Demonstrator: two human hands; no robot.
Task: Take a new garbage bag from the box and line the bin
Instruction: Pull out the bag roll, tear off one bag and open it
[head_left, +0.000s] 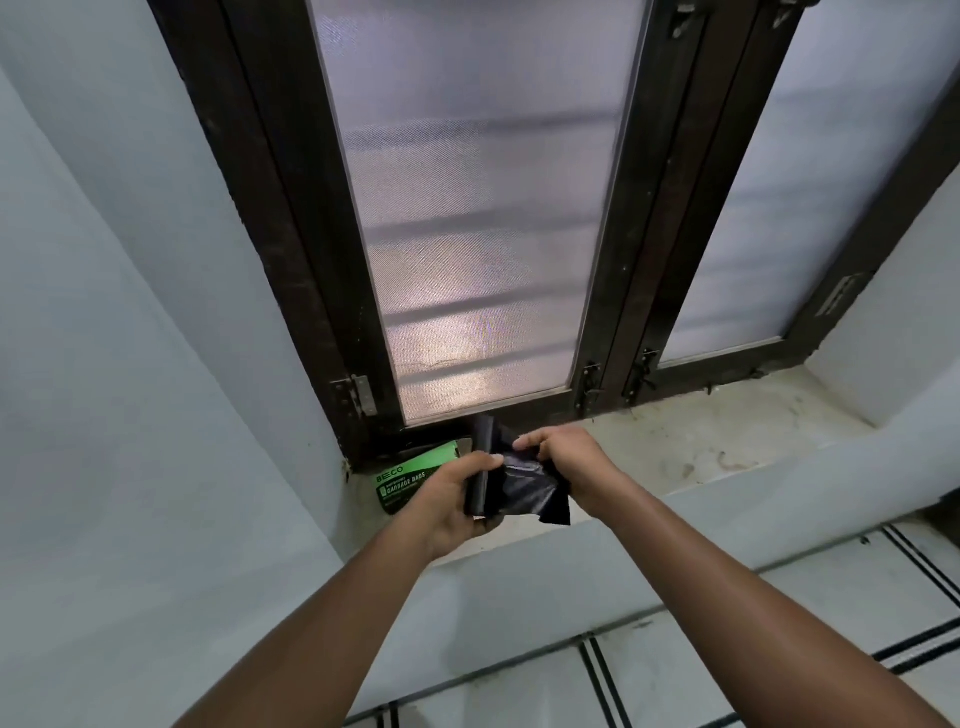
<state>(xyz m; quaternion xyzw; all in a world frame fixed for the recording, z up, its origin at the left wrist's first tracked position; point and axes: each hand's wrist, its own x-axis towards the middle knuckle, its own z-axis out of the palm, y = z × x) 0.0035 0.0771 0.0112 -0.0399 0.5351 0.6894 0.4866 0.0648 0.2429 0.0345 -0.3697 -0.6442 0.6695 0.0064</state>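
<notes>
A green garbage bag box (410, 475) lies on the window sill at its left end, against the dark window frame. My left hand (452, 499) grips a black roll of garbage bags (480, 480) just in front of the box. My right hand (566, 460) pinches the loose end of a black bag (535, 488) that hangs partly unrolled between both hands. The bin is not in view.
The stone window sill (701, 441) stretches to the right, stained and dusty. Frosted window panes in dark frames (613, 291) rise behind it. A pale wall (130, 364) stands on the left. Tiled floor with black stripes (727, 670) lies below the sill.
</notes>
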